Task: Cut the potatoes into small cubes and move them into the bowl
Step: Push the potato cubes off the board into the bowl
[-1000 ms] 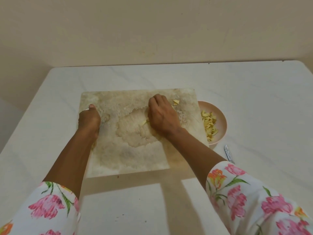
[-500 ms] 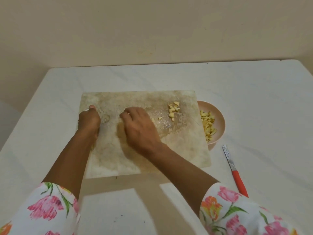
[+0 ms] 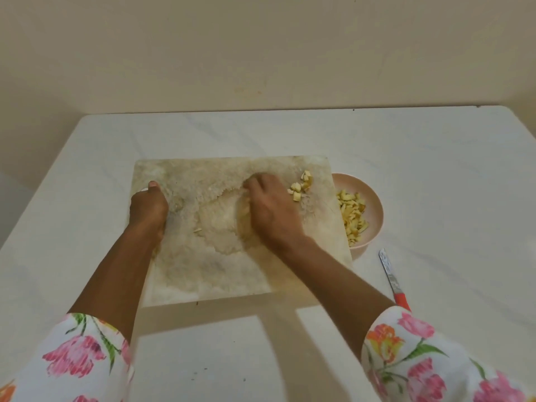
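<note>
1. Counter (image 3: 435, 175): white, smooth, faintly veined like marble, with rounded far corners. It stands against a plain cream wall (image 3: 261, 53).
2. Cutting board (image 3: 220, 271): square and flat, a pale stone-like slab mottled beige and grey. Its middle is scuffed and wet-looking. It lies on the counter and its right edge overlaps the bowl's rim.
3. Left hand (image 3: 148, 210): clamped on the board's left edge, with the thumb on top pointing away. The other fingers are hidden below.
4. Right hand (image 3: 272, 210): knuckles up on the board's centre, fingers bent and held together. The hand is blurred. I cannot tell whether it grips anything; a pale yellowish patch shows under the palm.
5. Potato cubes (image 3: 301, 185): a small loose cluster of pale yellow chunks with some brownish edges. They lie on the board's far right corner, just beside the right hand's knuckles.
6. One thin sliver (image 3: 198, 230) lies alone near the board's middle.
7. Bowl (image 3: 375, 204): round, matte pink and shallow. It sits on the counter, touching the board's right side and partly tucked under it.
8. Cut potato (image 3: 352, 216): irregular yellow bits heaped against the bowl's left inner wall.
9. Knife (image 3: 390, 274): a narrow steel blade and a red handle. It lies flat on the counter near the bowl, tip pointing away, its handle end hidden by the right sleeve.
10. Sleeves (image 3: 420, 358): white cloth printed with pink and orange flowers and green leaves.
</note>
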